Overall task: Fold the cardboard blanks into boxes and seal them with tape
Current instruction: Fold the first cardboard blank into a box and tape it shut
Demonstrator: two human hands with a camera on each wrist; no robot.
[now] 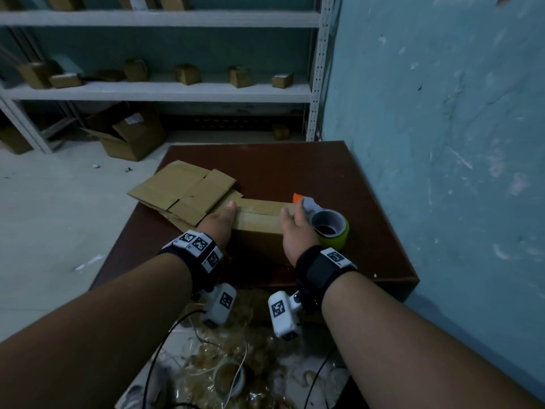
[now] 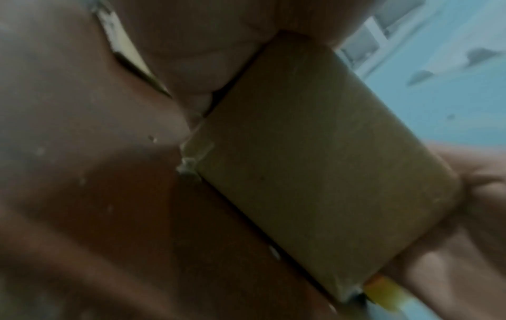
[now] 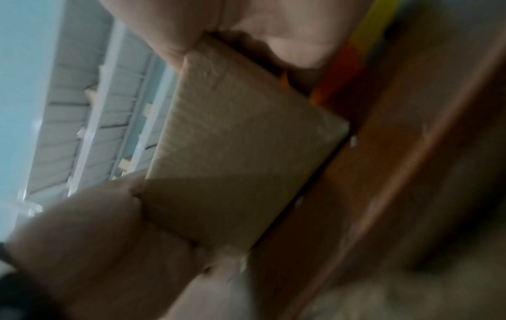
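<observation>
A folded cardboard box (image 1: 259, 221) stands on the dark brown table (image 1: 324, 172), its top flaps lying closed with a seam along the middle. My left hand (image 1: 218, 222) grips its left end, thumb on top. At the other end my right hand (image 1: 295, 228) holds it the same way. The left wrist view shows the box (image 2: 315, 151) side-on between my left palm (image 2: 205, 54) and right hand (image 2: 479, 205). The box (image 3: 232, 151) looks the same in the right wrist view. A tape dispenser (image 1: 330, 228) with a yellow-green roll sits just right of the box.
Several flat cardboard blanks (image 1: 182, 190) lie stacked on the table's left rear part, touching the box's far left corner. A blue wall (image 1: 442, 143) runs along the right. Metal shelves (image 1: 159, 90) with small boxes stand behind. Tape scraps (image 1: 230, 364) and cables litter the floor below.
</observation>
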